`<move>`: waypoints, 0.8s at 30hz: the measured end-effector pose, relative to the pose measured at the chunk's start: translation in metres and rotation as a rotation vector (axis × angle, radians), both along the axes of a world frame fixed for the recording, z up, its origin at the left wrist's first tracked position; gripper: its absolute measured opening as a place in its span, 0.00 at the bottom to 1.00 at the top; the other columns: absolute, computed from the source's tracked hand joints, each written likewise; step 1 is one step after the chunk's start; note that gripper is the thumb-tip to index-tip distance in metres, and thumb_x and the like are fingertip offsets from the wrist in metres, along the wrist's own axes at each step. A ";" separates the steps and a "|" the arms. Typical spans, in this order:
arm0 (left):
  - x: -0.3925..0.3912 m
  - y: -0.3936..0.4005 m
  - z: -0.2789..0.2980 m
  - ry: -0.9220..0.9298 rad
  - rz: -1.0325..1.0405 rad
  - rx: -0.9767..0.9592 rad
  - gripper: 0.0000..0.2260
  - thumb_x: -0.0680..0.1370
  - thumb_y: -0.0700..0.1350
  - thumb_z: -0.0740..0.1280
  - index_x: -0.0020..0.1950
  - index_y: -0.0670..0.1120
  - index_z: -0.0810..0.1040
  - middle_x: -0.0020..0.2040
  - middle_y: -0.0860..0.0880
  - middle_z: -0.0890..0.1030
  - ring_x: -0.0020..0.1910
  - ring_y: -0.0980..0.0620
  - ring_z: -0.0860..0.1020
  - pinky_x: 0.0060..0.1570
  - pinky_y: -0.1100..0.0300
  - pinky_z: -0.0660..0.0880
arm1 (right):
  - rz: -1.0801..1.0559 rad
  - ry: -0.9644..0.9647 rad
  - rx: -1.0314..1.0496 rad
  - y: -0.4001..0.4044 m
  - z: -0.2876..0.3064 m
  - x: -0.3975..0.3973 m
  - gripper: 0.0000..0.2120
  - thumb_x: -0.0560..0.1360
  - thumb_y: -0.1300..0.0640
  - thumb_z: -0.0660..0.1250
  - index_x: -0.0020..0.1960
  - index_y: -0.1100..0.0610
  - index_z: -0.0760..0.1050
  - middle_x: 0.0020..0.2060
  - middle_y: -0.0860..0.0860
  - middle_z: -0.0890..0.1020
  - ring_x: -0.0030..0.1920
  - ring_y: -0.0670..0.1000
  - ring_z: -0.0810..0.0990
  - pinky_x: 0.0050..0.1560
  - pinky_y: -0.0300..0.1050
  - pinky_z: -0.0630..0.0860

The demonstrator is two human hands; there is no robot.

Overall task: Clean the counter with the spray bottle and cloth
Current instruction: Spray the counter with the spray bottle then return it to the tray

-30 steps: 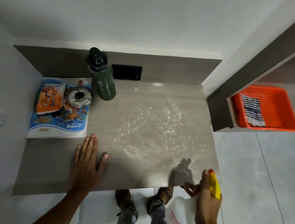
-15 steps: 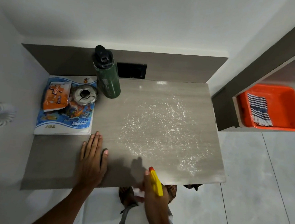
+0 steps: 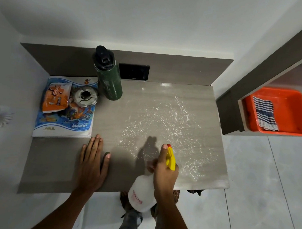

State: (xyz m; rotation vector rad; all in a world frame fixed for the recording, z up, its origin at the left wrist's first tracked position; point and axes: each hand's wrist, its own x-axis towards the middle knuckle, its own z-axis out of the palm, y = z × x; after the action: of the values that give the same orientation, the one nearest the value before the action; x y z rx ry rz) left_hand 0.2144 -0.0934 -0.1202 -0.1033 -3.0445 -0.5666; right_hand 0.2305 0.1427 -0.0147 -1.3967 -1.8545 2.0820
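Observation:
The grey counter (image 3: 54,162) has white spray droplets (image 3: 166,123) scattered over its right half. My right hand (image 3: 165,172) grips the spray bottle (image 3: 140,193), a white bottle with a yellow trigger head and red nozzle tip, held above the front edge and pointing toward the wet patch. My left hand (image 3: 92,162) lies flat, fingers together, on the dry front-left part of the counter. The blue-and-white striped cloth (image 3: 264,113) lies in an orange tub (image 3: 293,101) on a shelf to the right, away from both hands.
A dark green flask (image 3: 109,79) stands at the back of the counter. A blue book (image 3: 63,123) at the back left carries an orange packet (image 3: 56,97) and a round metal lid (image 3: 84,96). A black wall socket (image 3: 134,71) sits behind. Grey floor tiles lie to the right.
My right hand has carried the spray bottle from below the counter's front right corner leftward and up over the front edge. My left hand has stayed flat in place.

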 end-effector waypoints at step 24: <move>-0.066 0.297 0.029 -0.112 -0.273 0.051 0.39 0.87 0.69 0.46 0.90 0.46 0.56 0.92 0.46 0.52 0.92 0.45 0.51 0.89 0.43 0.57 | -0.091 0.192 0.204 0.284 0.035 -0.001 0.34 0.82 0.28 0.63 0.63 0.57 0.85 0.57 0.48 0.91 0.61 0.45 0.87 0.52 0.51 0.90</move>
State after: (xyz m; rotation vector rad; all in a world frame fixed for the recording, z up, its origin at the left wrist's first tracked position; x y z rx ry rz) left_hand 0.1485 0.2035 -0.0913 -0.5088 -3.1427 -0.6867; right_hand 0.2295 0.4268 0.0202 -1.1665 -1.8299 1.8512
